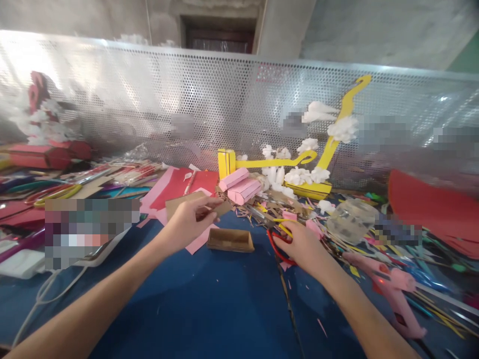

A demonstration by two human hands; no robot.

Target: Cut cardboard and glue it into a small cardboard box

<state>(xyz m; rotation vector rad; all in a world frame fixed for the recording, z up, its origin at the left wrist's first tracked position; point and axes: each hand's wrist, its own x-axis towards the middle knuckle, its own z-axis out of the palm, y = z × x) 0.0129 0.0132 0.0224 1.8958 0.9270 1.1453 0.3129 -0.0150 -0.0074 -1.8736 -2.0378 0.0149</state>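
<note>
My left hand [192, 219] is closed, thumb and fingers pinching a flat piece of brown cardboard [177, 203] that shows on both sides of the hand. My right hand [301, 244] grips scissors [275, 244] by their red and yellow handles; the blades point forward and left over paper scraps. Between the hands, a small open brown cardboard box [231, 241] rests on the blue table. Just beyond it sit pink paper-covered box shapes [243, 189]. Pink paper [200, 242] lies partly under the left hand.
A pink glue gun [389, 284] lies at right, beside sticks and scraps. Yellow pieces with white fluffy tufts [309, 187] stand at the back against a perforated metal panel [157, 99]. At left are a blurred-out device, a white cable [48, 289] and yellow-handled scissors [56, 195].
</note>
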